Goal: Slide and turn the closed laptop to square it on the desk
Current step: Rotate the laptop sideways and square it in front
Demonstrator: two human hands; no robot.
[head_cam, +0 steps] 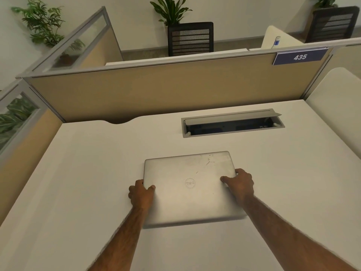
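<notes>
A closed silver laptop lies flat on the white desk, lid up, its round logo facing me upside down. Its edges sit slightly turned against the desk's back edge. My left hand grips the laptop's left edge, thumb on the lid and fingers curled around the side. On the right edge, my right hand holds the same way, thumb resting on the lid. Both forearms reach in from the bottom of the view.
An open grey cable tray is set into the desk behind the laptop. Tan partition panels wall the desk at the back and left. A blue sign reading 435 hangs at the back right. Chairs and plants stand beyond.
</notes>
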